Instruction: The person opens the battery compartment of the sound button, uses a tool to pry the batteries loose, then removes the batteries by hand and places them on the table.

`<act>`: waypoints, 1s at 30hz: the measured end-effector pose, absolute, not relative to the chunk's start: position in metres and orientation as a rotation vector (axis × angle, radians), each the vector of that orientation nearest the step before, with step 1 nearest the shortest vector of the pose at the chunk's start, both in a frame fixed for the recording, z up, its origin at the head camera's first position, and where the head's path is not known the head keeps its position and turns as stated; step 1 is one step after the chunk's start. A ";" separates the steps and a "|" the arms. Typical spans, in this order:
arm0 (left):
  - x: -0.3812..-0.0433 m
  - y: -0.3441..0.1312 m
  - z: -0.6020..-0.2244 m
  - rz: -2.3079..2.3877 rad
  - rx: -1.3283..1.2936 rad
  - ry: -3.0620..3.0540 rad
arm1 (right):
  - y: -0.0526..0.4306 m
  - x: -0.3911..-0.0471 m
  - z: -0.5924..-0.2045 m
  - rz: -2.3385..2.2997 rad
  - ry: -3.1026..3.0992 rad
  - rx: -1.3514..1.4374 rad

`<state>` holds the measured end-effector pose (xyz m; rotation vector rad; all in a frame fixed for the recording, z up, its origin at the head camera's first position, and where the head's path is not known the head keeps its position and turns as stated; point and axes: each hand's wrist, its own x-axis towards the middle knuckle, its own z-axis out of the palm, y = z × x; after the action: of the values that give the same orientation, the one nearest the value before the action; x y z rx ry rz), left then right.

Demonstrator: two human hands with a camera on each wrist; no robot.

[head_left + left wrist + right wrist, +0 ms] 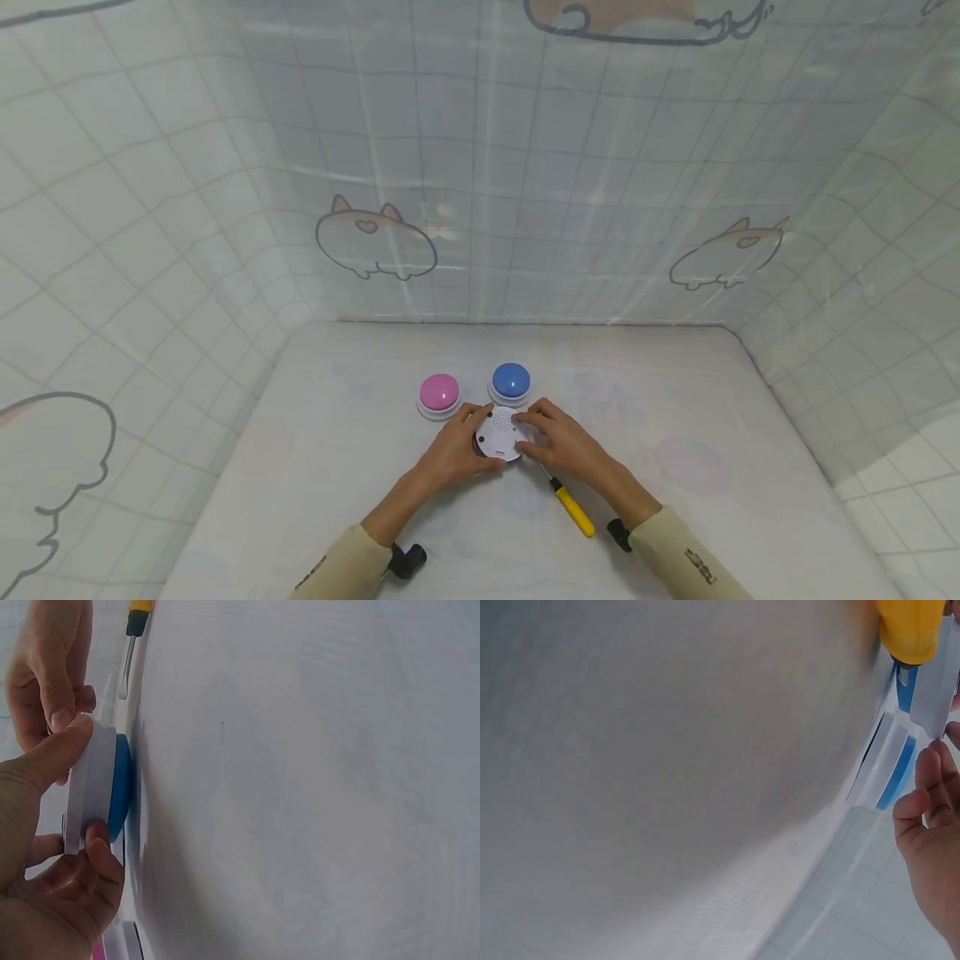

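My left hand (459, 446) grips an upturned push button (498, 437) by its rim, thumb on the near side and fingers on the far side. Its white underside faces up, with speaker holes and dark round spots. The blue dome (121, 787) points down close over the table in the left wrist view. My right hand (562, 442) bends its thumb and fingertips onto the right part of that underside; whether they pinch something small there I cannot tell. Just beside the right hand lies a yellow-handled screwdriver (573, 510), its shaft pointing toward the button.
Beyond the hands, a pink push button (439, 392) and a blue push button (512, 381) stand dome up. A pale cloth covers the table (337, 467). Curtain-like sheets (480, 167) with a grid and cartoon animals hang behind and on both sides.
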<state>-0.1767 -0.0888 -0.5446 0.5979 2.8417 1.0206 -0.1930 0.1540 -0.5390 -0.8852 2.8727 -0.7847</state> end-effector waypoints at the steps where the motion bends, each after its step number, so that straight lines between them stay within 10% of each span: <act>1: -0.177 -0.089 -0.544 1.022 0.598 2.841 | 0.153 -0.193 -0.538 -0.774 2.883 -0.884; 30: -0.178 -0.087 -0.544 0.965 0.660 2.893 | 0.137 -0.191 -0.532 -0.450 3.070 -0.996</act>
<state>-0.1781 -0.0871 -0.5443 0.6600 2.8933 0.9648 -0.1906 0.1371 -0.5317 -0.9956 3.0698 -0.4498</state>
